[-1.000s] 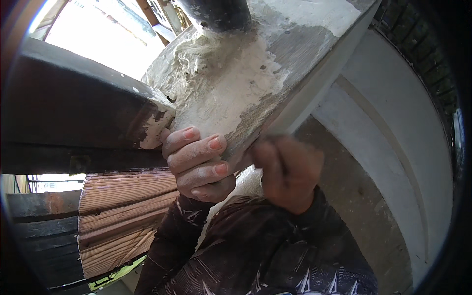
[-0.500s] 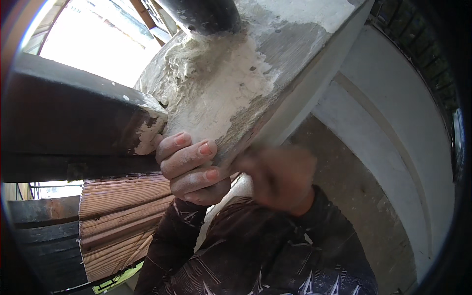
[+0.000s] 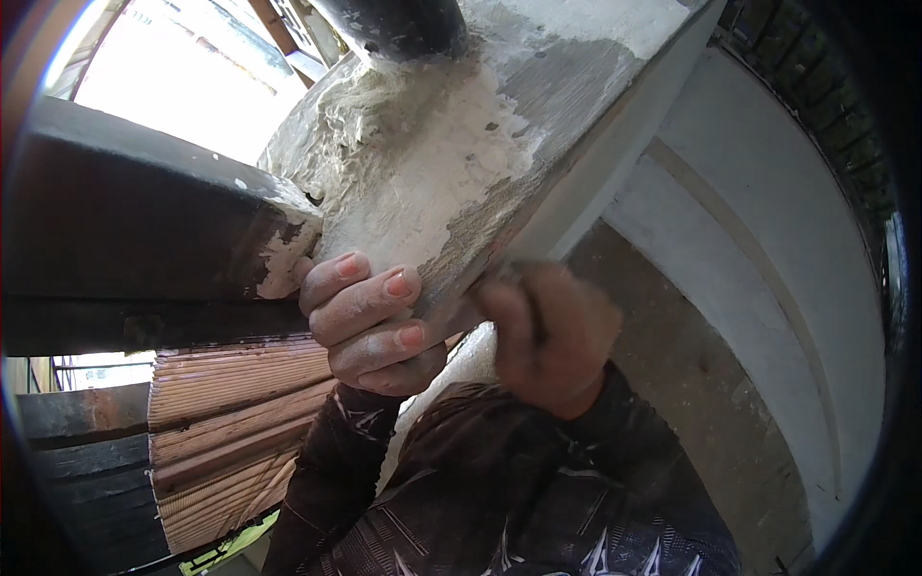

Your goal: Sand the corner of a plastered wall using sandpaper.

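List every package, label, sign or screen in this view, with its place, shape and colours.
None in view: no package, label, sign or screen shows.
The left hand grips the lower edge of a plaster-caked grey board.
The right hand, blurred, is at the same edge.
The only print is a pale pattern on the dark sleeves, low in the picture.

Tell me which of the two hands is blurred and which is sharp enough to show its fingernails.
The right hand is blurred, under the edge of the plaster-caked board. The left hand is sharp, with fingers curled against the board and three fingernails showing.
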A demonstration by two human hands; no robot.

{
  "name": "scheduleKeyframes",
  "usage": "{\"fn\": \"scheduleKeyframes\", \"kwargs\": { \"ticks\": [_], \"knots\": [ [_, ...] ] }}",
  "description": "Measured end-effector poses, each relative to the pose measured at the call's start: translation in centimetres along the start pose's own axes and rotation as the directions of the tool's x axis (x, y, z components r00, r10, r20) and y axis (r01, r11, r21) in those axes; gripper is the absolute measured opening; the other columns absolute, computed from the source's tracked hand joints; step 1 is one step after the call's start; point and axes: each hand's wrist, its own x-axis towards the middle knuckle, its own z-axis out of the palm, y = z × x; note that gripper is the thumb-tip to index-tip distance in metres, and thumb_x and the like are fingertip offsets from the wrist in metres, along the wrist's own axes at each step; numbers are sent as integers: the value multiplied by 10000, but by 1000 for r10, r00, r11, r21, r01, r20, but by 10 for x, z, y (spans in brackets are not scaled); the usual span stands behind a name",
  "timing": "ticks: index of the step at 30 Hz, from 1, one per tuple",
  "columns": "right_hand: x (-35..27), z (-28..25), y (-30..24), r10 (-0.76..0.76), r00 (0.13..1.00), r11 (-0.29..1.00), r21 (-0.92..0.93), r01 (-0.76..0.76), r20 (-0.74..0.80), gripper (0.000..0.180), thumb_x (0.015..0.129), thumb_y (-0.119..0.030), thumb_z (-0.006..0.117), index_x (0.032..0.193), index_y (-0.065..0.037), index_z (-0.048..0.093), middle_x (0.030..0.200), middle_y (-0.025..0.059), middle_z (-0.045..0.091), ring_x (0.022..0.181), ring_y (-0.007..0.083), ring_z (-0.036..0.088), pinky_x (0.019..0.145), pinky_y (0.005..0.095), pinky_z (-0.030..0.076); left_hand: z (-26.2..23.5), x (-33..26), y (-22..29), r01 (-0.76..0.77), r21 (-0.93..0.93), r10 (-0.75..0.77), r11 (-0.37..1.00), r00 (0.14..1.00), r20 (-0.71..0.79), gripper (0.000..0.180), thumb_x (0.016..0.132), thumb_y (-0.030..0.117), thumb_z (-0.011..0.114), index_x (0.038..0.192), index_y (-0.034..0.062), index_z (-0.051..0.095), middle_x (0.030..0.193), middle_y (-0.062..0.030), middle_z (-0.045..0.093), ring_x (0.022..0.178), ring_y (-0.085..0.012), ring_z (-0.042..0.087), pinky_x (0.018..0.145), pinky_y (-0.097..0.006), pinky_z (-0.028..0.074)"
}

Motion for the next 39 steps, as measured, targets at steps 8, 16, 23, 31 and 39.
{"fn": "scheduleKeyframes", "kwargs": {
  "ticks": [8, 16, 23, 31, 39],
  "knots": [
    [0, 0, -1, -138, 990, 990, 18, 137, 18, 180, 805, -80, 723, 886, 12, 591, 730, 133, 633, 593, 283, 645, 514, 356, 506, -1, 4, -2, -59, 41, 56, 997, 996, 65, 311, 1028, 331, 244, 991, 254, 542, 992, 27, 624, 1008, -148, 540, 951, -333, 417],
    [-2, 3, 3, -109, 993, 987, 125, 102, 51, 202, 828, -72, 691, 975, 7, 578, 799, 166, 634, 650, 329, 646, 553, 385, 520, -8, 3, -2, -46, 19, 44, 999, 992, 119, 278, 1018, 323, 294, 971, 267, 562, 1021, 26, 635, 1041, -167, 532, 963, -343, 410],
    [-18, 4, 15, -145, 989, 956, 259, 139, 4, 368, 813, -94, 709, 1116, 5, 527, 907, 207, 620, 710, 344, 648, 585, 394, 534, -13, 7, 0, -10, 7, 8, 1000, 983, 183, 257, 1011, 317, 340, 981, 272, 592, 1025, 18, 647, 1035, -169, 534, 955, -346, 418],
    [-14, -6, 6, -185, 982, 961, 216, 174, 30, 579, 732, -213, 821, 1174, 12, 523, 955, 190, 612, 798, 304, 639, 647, 366, 540, -18, 8, 3, 49, -45, -38, 998, 974, 224, 290, 1028, 332, 313, 970, 251, 585, 1028, 10, 649, 1012, -157, 546, 933, -353, 432],
    [-24, -9, 8, -163, 986, 972, 180, 154, 39, 599, 694, -210, 851, 1174, -17, 547, 1075, 185, 540, 909, 297, 605, 726, 365, 529, -15, 9, 5, 80, -34, -71, 996, 975, 213, 246, 1023, 357, 354, 933, 242, 552, 1028, 15, 643, 1037, -189, 522, 953, -356, 406]
  ]
}}
